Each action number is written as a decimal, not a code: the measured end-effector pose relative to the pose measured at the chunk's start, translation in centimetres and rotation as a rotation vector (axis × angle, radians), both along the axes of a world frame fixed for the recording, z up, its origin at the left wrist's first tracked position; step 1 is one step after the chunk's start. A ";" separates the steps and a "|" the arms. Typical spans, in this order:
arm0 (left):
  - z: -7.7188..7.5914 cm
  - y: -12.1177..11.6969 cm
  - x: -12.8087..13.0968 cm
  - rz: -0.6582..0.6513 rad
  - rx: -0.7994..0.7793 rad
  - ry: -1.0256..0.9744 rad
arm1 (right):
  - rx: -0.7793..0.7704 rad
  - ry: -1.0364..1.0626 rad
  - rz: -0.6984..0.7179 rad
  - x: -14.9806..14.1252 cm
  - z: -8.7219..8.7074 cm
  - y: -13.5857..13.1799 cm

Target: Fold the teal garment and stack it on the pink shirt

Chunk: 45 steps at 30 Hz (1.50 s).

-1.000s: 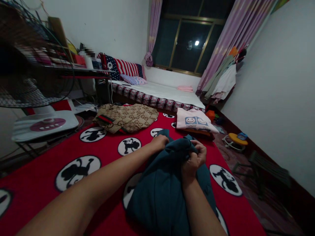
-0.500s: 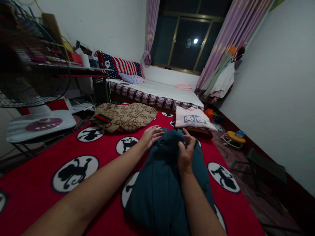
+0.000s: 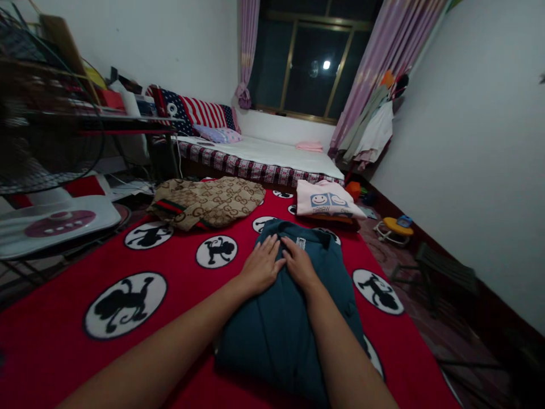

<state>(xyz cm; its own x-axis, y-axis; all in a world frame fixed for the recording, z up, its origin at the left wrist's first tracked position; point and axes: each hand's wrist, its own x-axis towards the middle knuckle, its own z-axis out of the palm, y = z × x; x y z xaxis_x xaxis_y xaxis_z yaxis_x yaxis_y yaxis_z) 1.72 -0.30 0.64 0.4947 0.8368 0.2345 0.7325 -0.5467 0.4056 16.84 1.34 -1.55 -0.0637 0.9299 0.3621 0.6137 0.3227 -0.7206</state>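
- While both palms press flat on it, the teal garment (image 3: pixel 289 318) lies folded on the red blanket (image 3: pixel 179 284), toward the blanket's right edge and running from the near edge up to about its middle.
- Left hand (image 3: pixel 259 266) rests open, fingers spread and flat on the cloth, gripping nothing; right hand (image 3: pixel 300 264) lies the same way just beside it, the two touching at the fingertips.
- Small white neck label (image 3: pixel 301 243) shows at the garment's far end, just beyond the right hand — its print is too small to read.
- Round white patches with black cartoon figures dot the blanket; one patch (image 3: pixel 216 251) sits just left of the left hand.
- Pink folded top (image 3: pixel 326 203) lies at the blanket's far right corner, printed with two smiley faces on blue squares — the line of letters beneath is too blurred to make out.
- Tan garment (image 3: pixel 208 201) with a repeating interlocked-letter monogram and a green-and-red stripe lies at the far edge, left of the pink top.
- Beyond the blanket's far edge stands a bed (image 3: pixel 272 156) with a stars-and-stripes pillow (image 3: pixel 200 112) at its head.
- White fan base (image 3: pixel 55 218) with pink buttons stands off the blanket's left edge.
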 end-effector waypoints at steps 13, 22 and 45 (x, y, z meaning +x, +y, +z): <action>-1.8 0.0 -0.3 0.046 0.100 0.062 | 0.109 0.204 -0.033 2.2 6.7 -5.8; -2.4 0.5 -0.8 -0.002 0.070 -0.026 | -0.242 -0.682 -0.202 6.3 2.5 -8.9; 3.1 -7.6 -5.2 -0.193 0.115 -0.043 | 0.042 -0.385 -0.068 1.8 6.4 -13.8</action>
